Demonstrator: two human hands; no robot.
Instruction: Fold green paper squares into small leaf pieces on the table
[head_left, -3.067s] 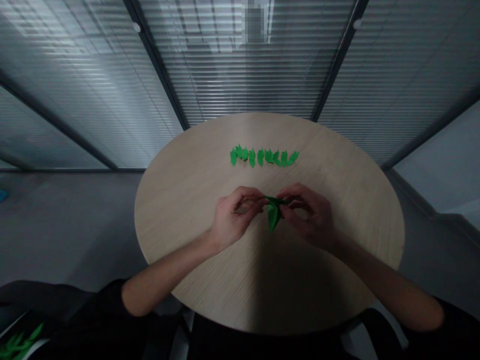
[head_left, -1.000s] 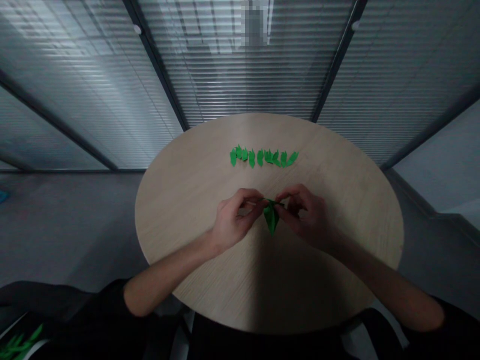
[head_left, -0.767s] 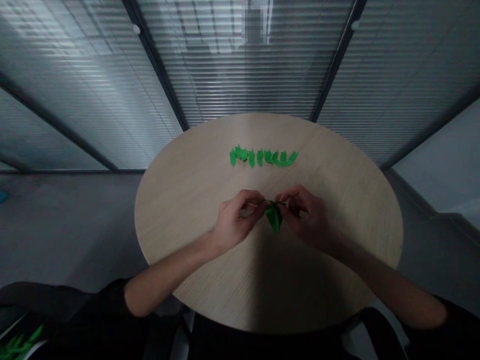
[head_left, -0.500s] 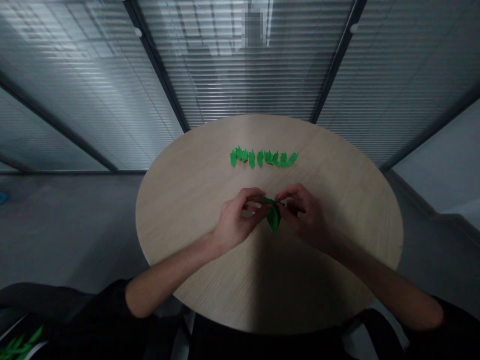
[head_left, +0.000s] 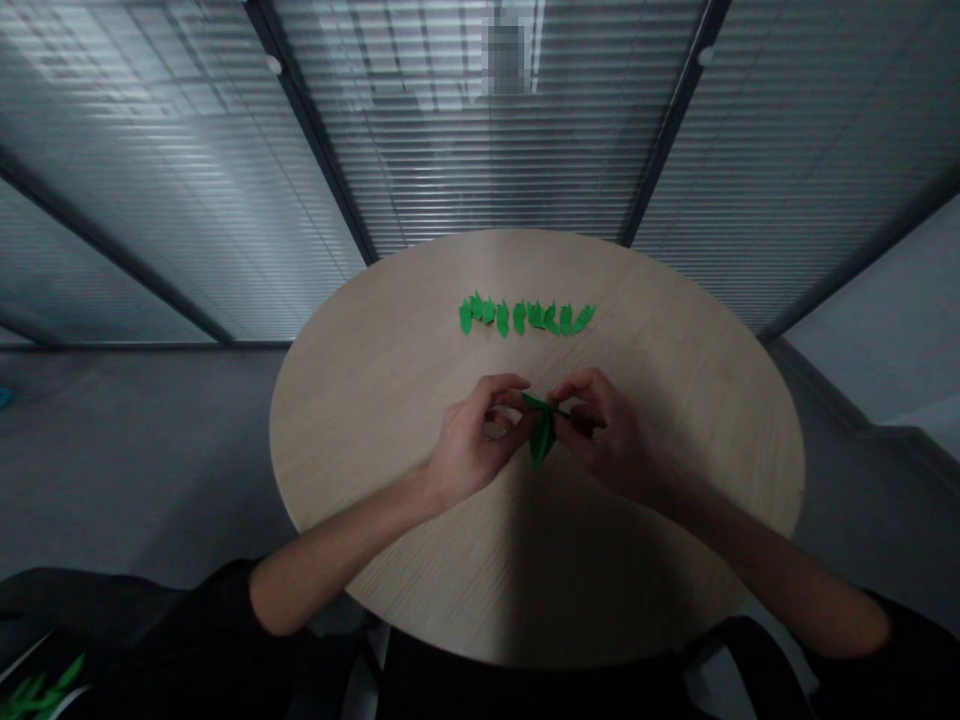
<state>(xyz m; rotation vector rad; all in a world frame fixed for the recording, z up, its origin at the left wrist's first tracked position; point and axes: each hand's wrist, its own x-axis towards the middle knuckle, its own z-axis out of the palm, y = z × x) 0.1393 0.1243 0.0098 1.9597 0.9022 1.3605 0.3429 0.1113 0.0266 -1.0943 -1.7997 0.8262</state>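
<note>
My left hand [head_left: 474,430] and right hand [head_left: 611,430] pinch a green paper leaf [head_left: 541,440] narrowly between the fingertips, holding it up off the table [head_left: 360,420], apart from the leaf row [head_left: 523,317].

Before you, a round pale-wood table [head_left: 360,450] with fine straight grain. Across its far half runs a single row of small cut-out green leaves [head_left: 521,317], set side by side. Beyond the table stand glass partitions [head_left: 480,150] with slatted blinds, divided by dark metal frames [head_left: 315,130]. Grey floor [head_left: 135,480] spreads to your left of the table. At your lower left lies a spray of narrow green leaves [head_left: 45,692]. At the far left edge sits a small blue object [head_left: 4,398], too dim and small for you to identify.
</note>
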